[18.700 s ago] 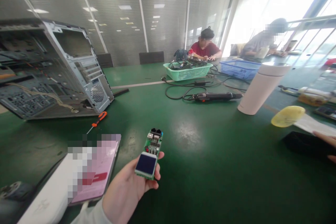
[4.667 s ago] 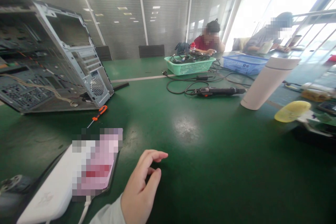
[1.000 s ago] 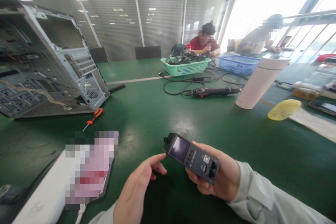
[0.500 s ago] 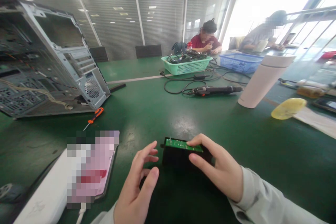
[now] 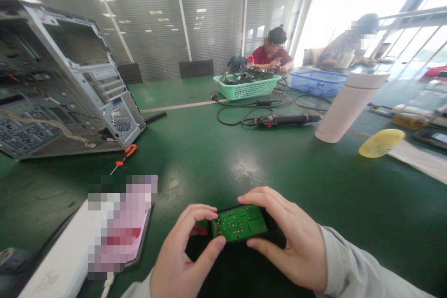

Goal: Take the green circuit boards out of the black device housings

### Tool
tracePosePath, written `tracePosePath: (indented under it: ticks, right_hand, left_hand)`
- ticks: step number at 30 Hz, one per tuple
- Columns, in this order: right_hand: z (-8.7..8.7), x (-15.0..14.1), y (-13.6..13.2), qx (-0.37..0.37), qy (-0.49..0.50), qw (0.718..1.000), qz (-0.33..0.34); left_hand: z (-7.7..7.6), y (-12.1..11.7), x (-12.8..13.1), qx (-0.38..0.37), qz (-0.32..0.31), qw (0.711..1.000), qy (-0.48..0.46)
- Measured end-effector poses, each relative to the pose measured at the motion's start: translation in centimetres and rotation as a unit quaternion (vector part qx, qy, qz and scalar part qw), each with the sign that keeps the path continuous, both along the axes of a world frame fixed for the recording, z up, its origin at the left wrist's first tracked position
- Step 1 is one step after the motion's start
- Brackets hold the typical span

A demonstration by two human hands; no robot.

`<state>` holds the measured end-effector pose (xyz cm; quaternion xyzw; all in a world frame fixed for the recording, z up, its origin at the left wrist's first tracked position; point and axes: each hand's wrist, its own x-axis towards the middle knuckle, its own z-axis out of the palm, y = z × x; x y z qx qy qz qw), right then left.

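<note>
Between my two hands is a green circuit board (image 5: 240, 223) seated in a black plastic housing (image 5: 273, 229), its soldered face turned up toward me. My left hand (image 5: 190, 247) closes on the left end, thumb at the near edge and fingers at the far edge. The right end is gripped by my right hand (image 5: 289, 237), with its index finger along the far edge and its thumb along the near one. The underside of the housing is hidden.
An opened computer case (image 5: 70, 84) stands at left, with an orange-handled screwdriver (image 5: 125, 154) beside it. A power bank (image 5: 70, 242) and phone (image 5: 136, 228) lie near left. Ahead are an electric screwdriver (image 5: 286, 120), a green basket of cables (image 5: 247, 87), a blue basket (image 5: 317, 84) and a pink tumbler (image 5: 349, 107).
My left hand has moved right and taken hold of the housing's left end. The housing has tilted, so the board's face now shows more fully. My right hand still grips it.
</note>
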<state>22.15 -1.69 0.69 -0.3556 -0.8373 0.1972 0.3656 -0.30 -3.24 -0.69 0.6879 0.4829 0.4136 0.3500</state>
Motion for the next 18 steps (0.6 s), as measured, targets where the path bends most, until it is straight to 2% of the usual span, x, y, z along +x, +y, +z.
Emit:
tracePosePath:
  ticks: [5, 8, 13, 18]
  right_hand:
    - [0.0, 0.0, 0.0, -0.043, 0.031, 0.999, -0.001]
    - [0.0, -0.1, 0.0, -0.040, 0.031, 0.999, -0.015]
    - [0.1, -0.3, 0.0, 0.009, 0.016, 1.000, -0.023]
    - [0.4, -0.2, 0.0, 0.114, -0.019, 0.993, -0.033]
  left_hand:
    - [0.2, -0.4, 0.0, 0.007, -0.002, 1.000, -0.003]
    - [0.1, -0.6, 0.0, 0.036, 0.000, 0.999, 0.007]
    - [0.4, -0.8, -0.2, 0.119, 0.004, 0.990, 0.073]
    - [1.1, -0.8, -0.2, 0.213, 0.012, 0.964, 0.162]
